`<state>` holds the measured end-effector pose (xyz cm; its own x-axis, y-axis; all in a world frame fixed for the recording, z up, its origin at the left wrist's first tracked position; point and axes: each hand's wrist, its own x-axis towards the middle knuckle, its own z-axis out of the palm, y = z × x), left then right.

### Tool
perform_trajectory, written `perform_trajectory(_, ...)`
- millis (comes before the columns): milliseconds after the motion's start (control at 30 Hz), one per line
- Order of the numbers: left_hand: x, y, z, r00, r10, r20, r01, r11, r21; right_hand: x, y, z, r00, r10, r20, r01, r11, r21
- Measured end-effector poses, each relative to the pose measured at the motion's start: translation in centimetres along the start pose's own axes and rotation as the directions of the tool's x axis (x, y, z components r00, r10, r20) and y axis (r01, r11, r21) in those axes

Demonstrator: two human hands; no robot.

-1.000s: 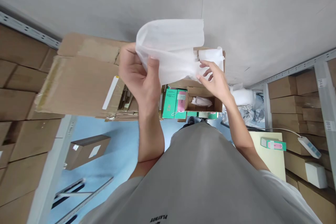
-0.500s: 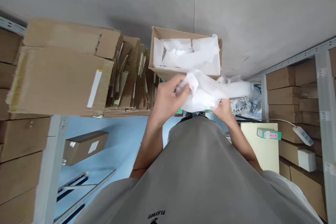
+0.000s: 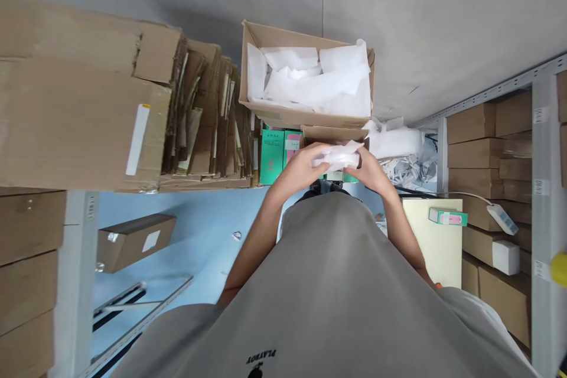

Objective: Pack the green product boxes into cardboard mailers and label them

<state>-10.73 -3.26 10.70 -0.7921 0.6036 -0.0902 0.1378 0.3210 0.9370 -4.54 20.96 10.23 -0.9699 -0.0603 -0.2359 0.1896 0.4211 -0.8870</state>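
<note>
Between my two hands is a folded sheet of white packing foam (image 3: pixel 340 155), bunched into a small bundle. My left hand (image 3: pixel 305 168) grips its left end, and my right hand (image 3: pixel 371 171) closes on the right end. Behind the bundle an open small cardboard box (image 3: pixel 330 133) shows in part; my hands and the foam hide the rest. Green boxes (image 3: pixel 271 156) stand just left of it. Farther back, a larger open carton (image 3: pixel 305 116) holds several white foam sheets (image 3: pixel 319 85).
Flattened cardboard boxes (image 3: pixel 208 124) stand packed at the left. A white foam roll (image 3: pixel 396 142) and shredded paper (image 3: pixel 407 171) lie to the right. Shelves of brown cartons (image 3: pixel 473 156) flank the right side. A green-and-pink box (image 3: pixel 447 217) rests on a pale yellow surface (image 3: pixel 434 254).
The foam sheet, spread wide before, is now gathered into a compact bundle. My hands have come closer together, and the small cardboard box and green boxes have come into view.
</note>
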Motion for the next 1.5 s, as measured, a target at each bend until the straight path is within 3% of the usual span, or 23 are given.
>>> perform_trajectory(100, 0.6, -0.2, 0.4, 0.998, -0.057, -0.039, 0.063, 0.985, 0.161, -1.6, -0.5, -0.9, 0.997, 0.041, -0.070, -0.049, 0.992, -0.119)
perform_trajectory(200, 1.1, -0.5, 1.2, 0.998, -0.049, -0.039, 0.058, 0.956, 0.288, -2.2, -1.4, -0.7, 0.993, -0.058, -0.101, 0.032, 0.969, -0.244)
perform_trajectory(300, 1.4, -0.5, 2.0, 0.995, -0.003, -0.103, 0.042, 0.928, 0.371, -1.7, -2.2, 0.4, 0.994, -0.085, -0.070, 0.050, 0.915, -0.401)
perform_trajectory(400, 0.8, 0.0, 1.8, 0.984, 0.071, -0.166, -0.001, 0.921, 0.390, -1.3, -2.7, 1.1, 0.991, -0.063, -0.117, -0.004, 0.866, -0.500)
perform_trajectory(533, -0.9, 0.0, 0.4, 0.966, 0.104, -0.239, -0.003, 0.921, 0.390, -2.2, -2.0, 0.7, 0.955, -0.068, -0.290, -0.097, 0.850, -0.517)
perform_trajectory(667, -2.1, -1.8, -0.5, 0.933, -0.006, -0.361, 0.163, 0.899, 0.408, -2.9, -0.3, 0.3, 0.884, 0.064, -0.464, -0.319, 0.808, -0.496)
perform_trajectory(833, -2.2, -3.9, -0.5, 0.908, -0.200, -0.369, 0.353, 0.840, 0.413, -3.0, 0.9, 1.0, 0.847, 0.251, -0.468, -0.476, 0.748, -0.461)
perform_trajectory(1000, -2.4, -3.1, -0.8, 0.913, -0.205, -0.353, 0.353, 0.829, 0.433, -5.2, 0.5, 1.6, 0.806, 0.256, -0.533, -0.514, 0.749, -0.418)
perform_trajectory(1133, -1.6, -1.4, -0.3, 0.964, -0.106, -0.244, 0.210, 0.868, 0.450, -9.7, 0.1, 1.8, 0.704, 0.283, -0.651, -0.579, 0.760, -0.296)
perform_trajectory(1233, -0.1, -0.2, 1.7, 0.995, -0.035, -0.092, 0.073, 0.895, 0.440, -14.1, 0.4, 2.3, 0.584, 0.321, -0.746, -0.639, 0.748, -0.179)
perform_trajectory(1367, 1.8, 1.7, 6.6, 0.989, 0.090, 0.121, -0.133, 0.899, 0.417, -20.2, 1.9, 3.0, 0.382, 0.410, -0.828, -0.715, 0.699, 0.016)
perform_trajectory(1500, 2.2, 4.1, 12.9, 0.933, 0.171, 0.315, -0.289, 0.879, 0.379, -26.3, 4.1, 3.2, 0.209, 0.471, -0.857, -0.733, 0.655, 0.181)
